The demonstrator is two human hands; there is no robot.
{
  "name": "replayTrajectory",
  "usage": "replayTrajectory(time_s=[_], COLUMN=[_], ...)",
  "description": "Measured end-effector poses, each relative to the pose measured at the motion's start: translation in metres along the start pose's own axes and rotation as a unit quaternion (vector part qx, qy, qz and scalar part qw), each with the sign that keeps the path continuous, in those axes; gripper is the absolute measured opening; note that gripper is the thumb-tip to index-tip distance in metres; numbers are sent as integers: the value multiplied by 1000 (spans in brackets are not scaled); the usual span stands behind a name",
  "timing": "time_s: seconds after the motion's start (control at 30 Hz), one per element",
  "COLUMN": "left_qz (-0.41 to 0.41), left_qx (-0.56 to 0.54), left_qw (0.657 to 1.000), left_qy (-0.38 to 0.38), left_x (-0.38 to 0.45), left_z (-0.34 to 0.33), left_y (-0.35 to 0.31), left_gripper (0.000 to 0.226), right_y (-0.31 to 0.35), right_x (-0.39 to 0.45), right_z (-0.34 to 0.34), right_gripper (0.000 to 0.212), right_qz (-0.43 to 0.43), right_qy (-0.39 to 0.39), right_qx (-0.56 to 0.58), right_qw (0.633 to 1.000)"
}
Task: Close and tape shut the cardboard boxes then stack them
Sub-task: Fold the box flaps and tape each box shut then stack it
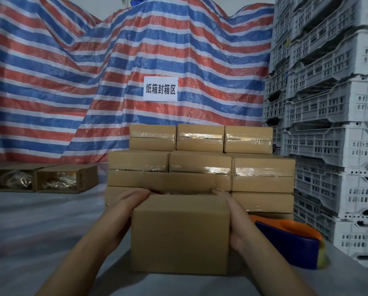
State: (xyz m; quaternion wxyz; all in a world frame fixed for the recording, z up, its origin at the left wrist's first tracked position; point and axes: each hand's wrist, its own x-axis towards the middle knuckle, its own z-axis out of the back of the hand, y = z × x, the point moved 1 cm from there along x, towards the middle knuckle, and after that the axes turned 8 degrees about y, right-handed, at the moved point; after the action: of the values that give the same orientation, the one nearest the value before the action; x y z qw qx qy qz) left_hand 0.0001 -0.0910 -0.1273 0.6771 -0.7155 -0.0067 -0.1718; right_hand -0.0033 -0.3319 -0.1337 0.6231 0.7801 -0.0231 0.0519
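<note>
Open box [179, 233] on table surface [50, 221], nearest camera; left hand [123, 212] and right hand [234, 218] flat on its sides, fingers straight. Taped stack [200, 161] behind; tape dispenser [289, 238] right.

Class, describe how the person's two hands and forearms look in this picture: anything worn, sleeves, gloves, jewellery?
Both the left hand and the right hand are bare, with no gloves. No rings, watch or bracelets show. The forearms are uncovered down to the frame's bottom edge; no sleeve is visible.
</note>
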Motion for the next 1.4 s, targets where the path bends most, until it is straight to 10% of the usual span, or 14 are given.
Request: replayTrajectory(time_s=[0.2, 0.47, 0.7, 1.2, 1.4], left_qz=[7, -2, -92, -56, -58], left_qx=[-23, -54, -13, 105, 140], left_qw=[999, 997, 996, 990, 985], left_qy=[-26, -50, 11, -72, -79], left_x=[4, 6, 10, 1, 2], left_z=[1, -1, 1, 7, 2], left_y=[2, 4, -4, -4, -10], left_gripper=[19, 14, 64, 20, 23], right_y=[-1, -1, 0, 6, 8], right_x=[2, 13, 12, 4, 6], right_z=[3, 14, 15, 7, 8], right_gripper=[66, 34, 36, 65, 40], right_qz=[-8, 6, 10, 19, -7], right_qy=[52, 85, 104, 104, 82], right_qx=[11, 24, 36, 20, 7], right_qw=[999, 996, 994, 994, 997])
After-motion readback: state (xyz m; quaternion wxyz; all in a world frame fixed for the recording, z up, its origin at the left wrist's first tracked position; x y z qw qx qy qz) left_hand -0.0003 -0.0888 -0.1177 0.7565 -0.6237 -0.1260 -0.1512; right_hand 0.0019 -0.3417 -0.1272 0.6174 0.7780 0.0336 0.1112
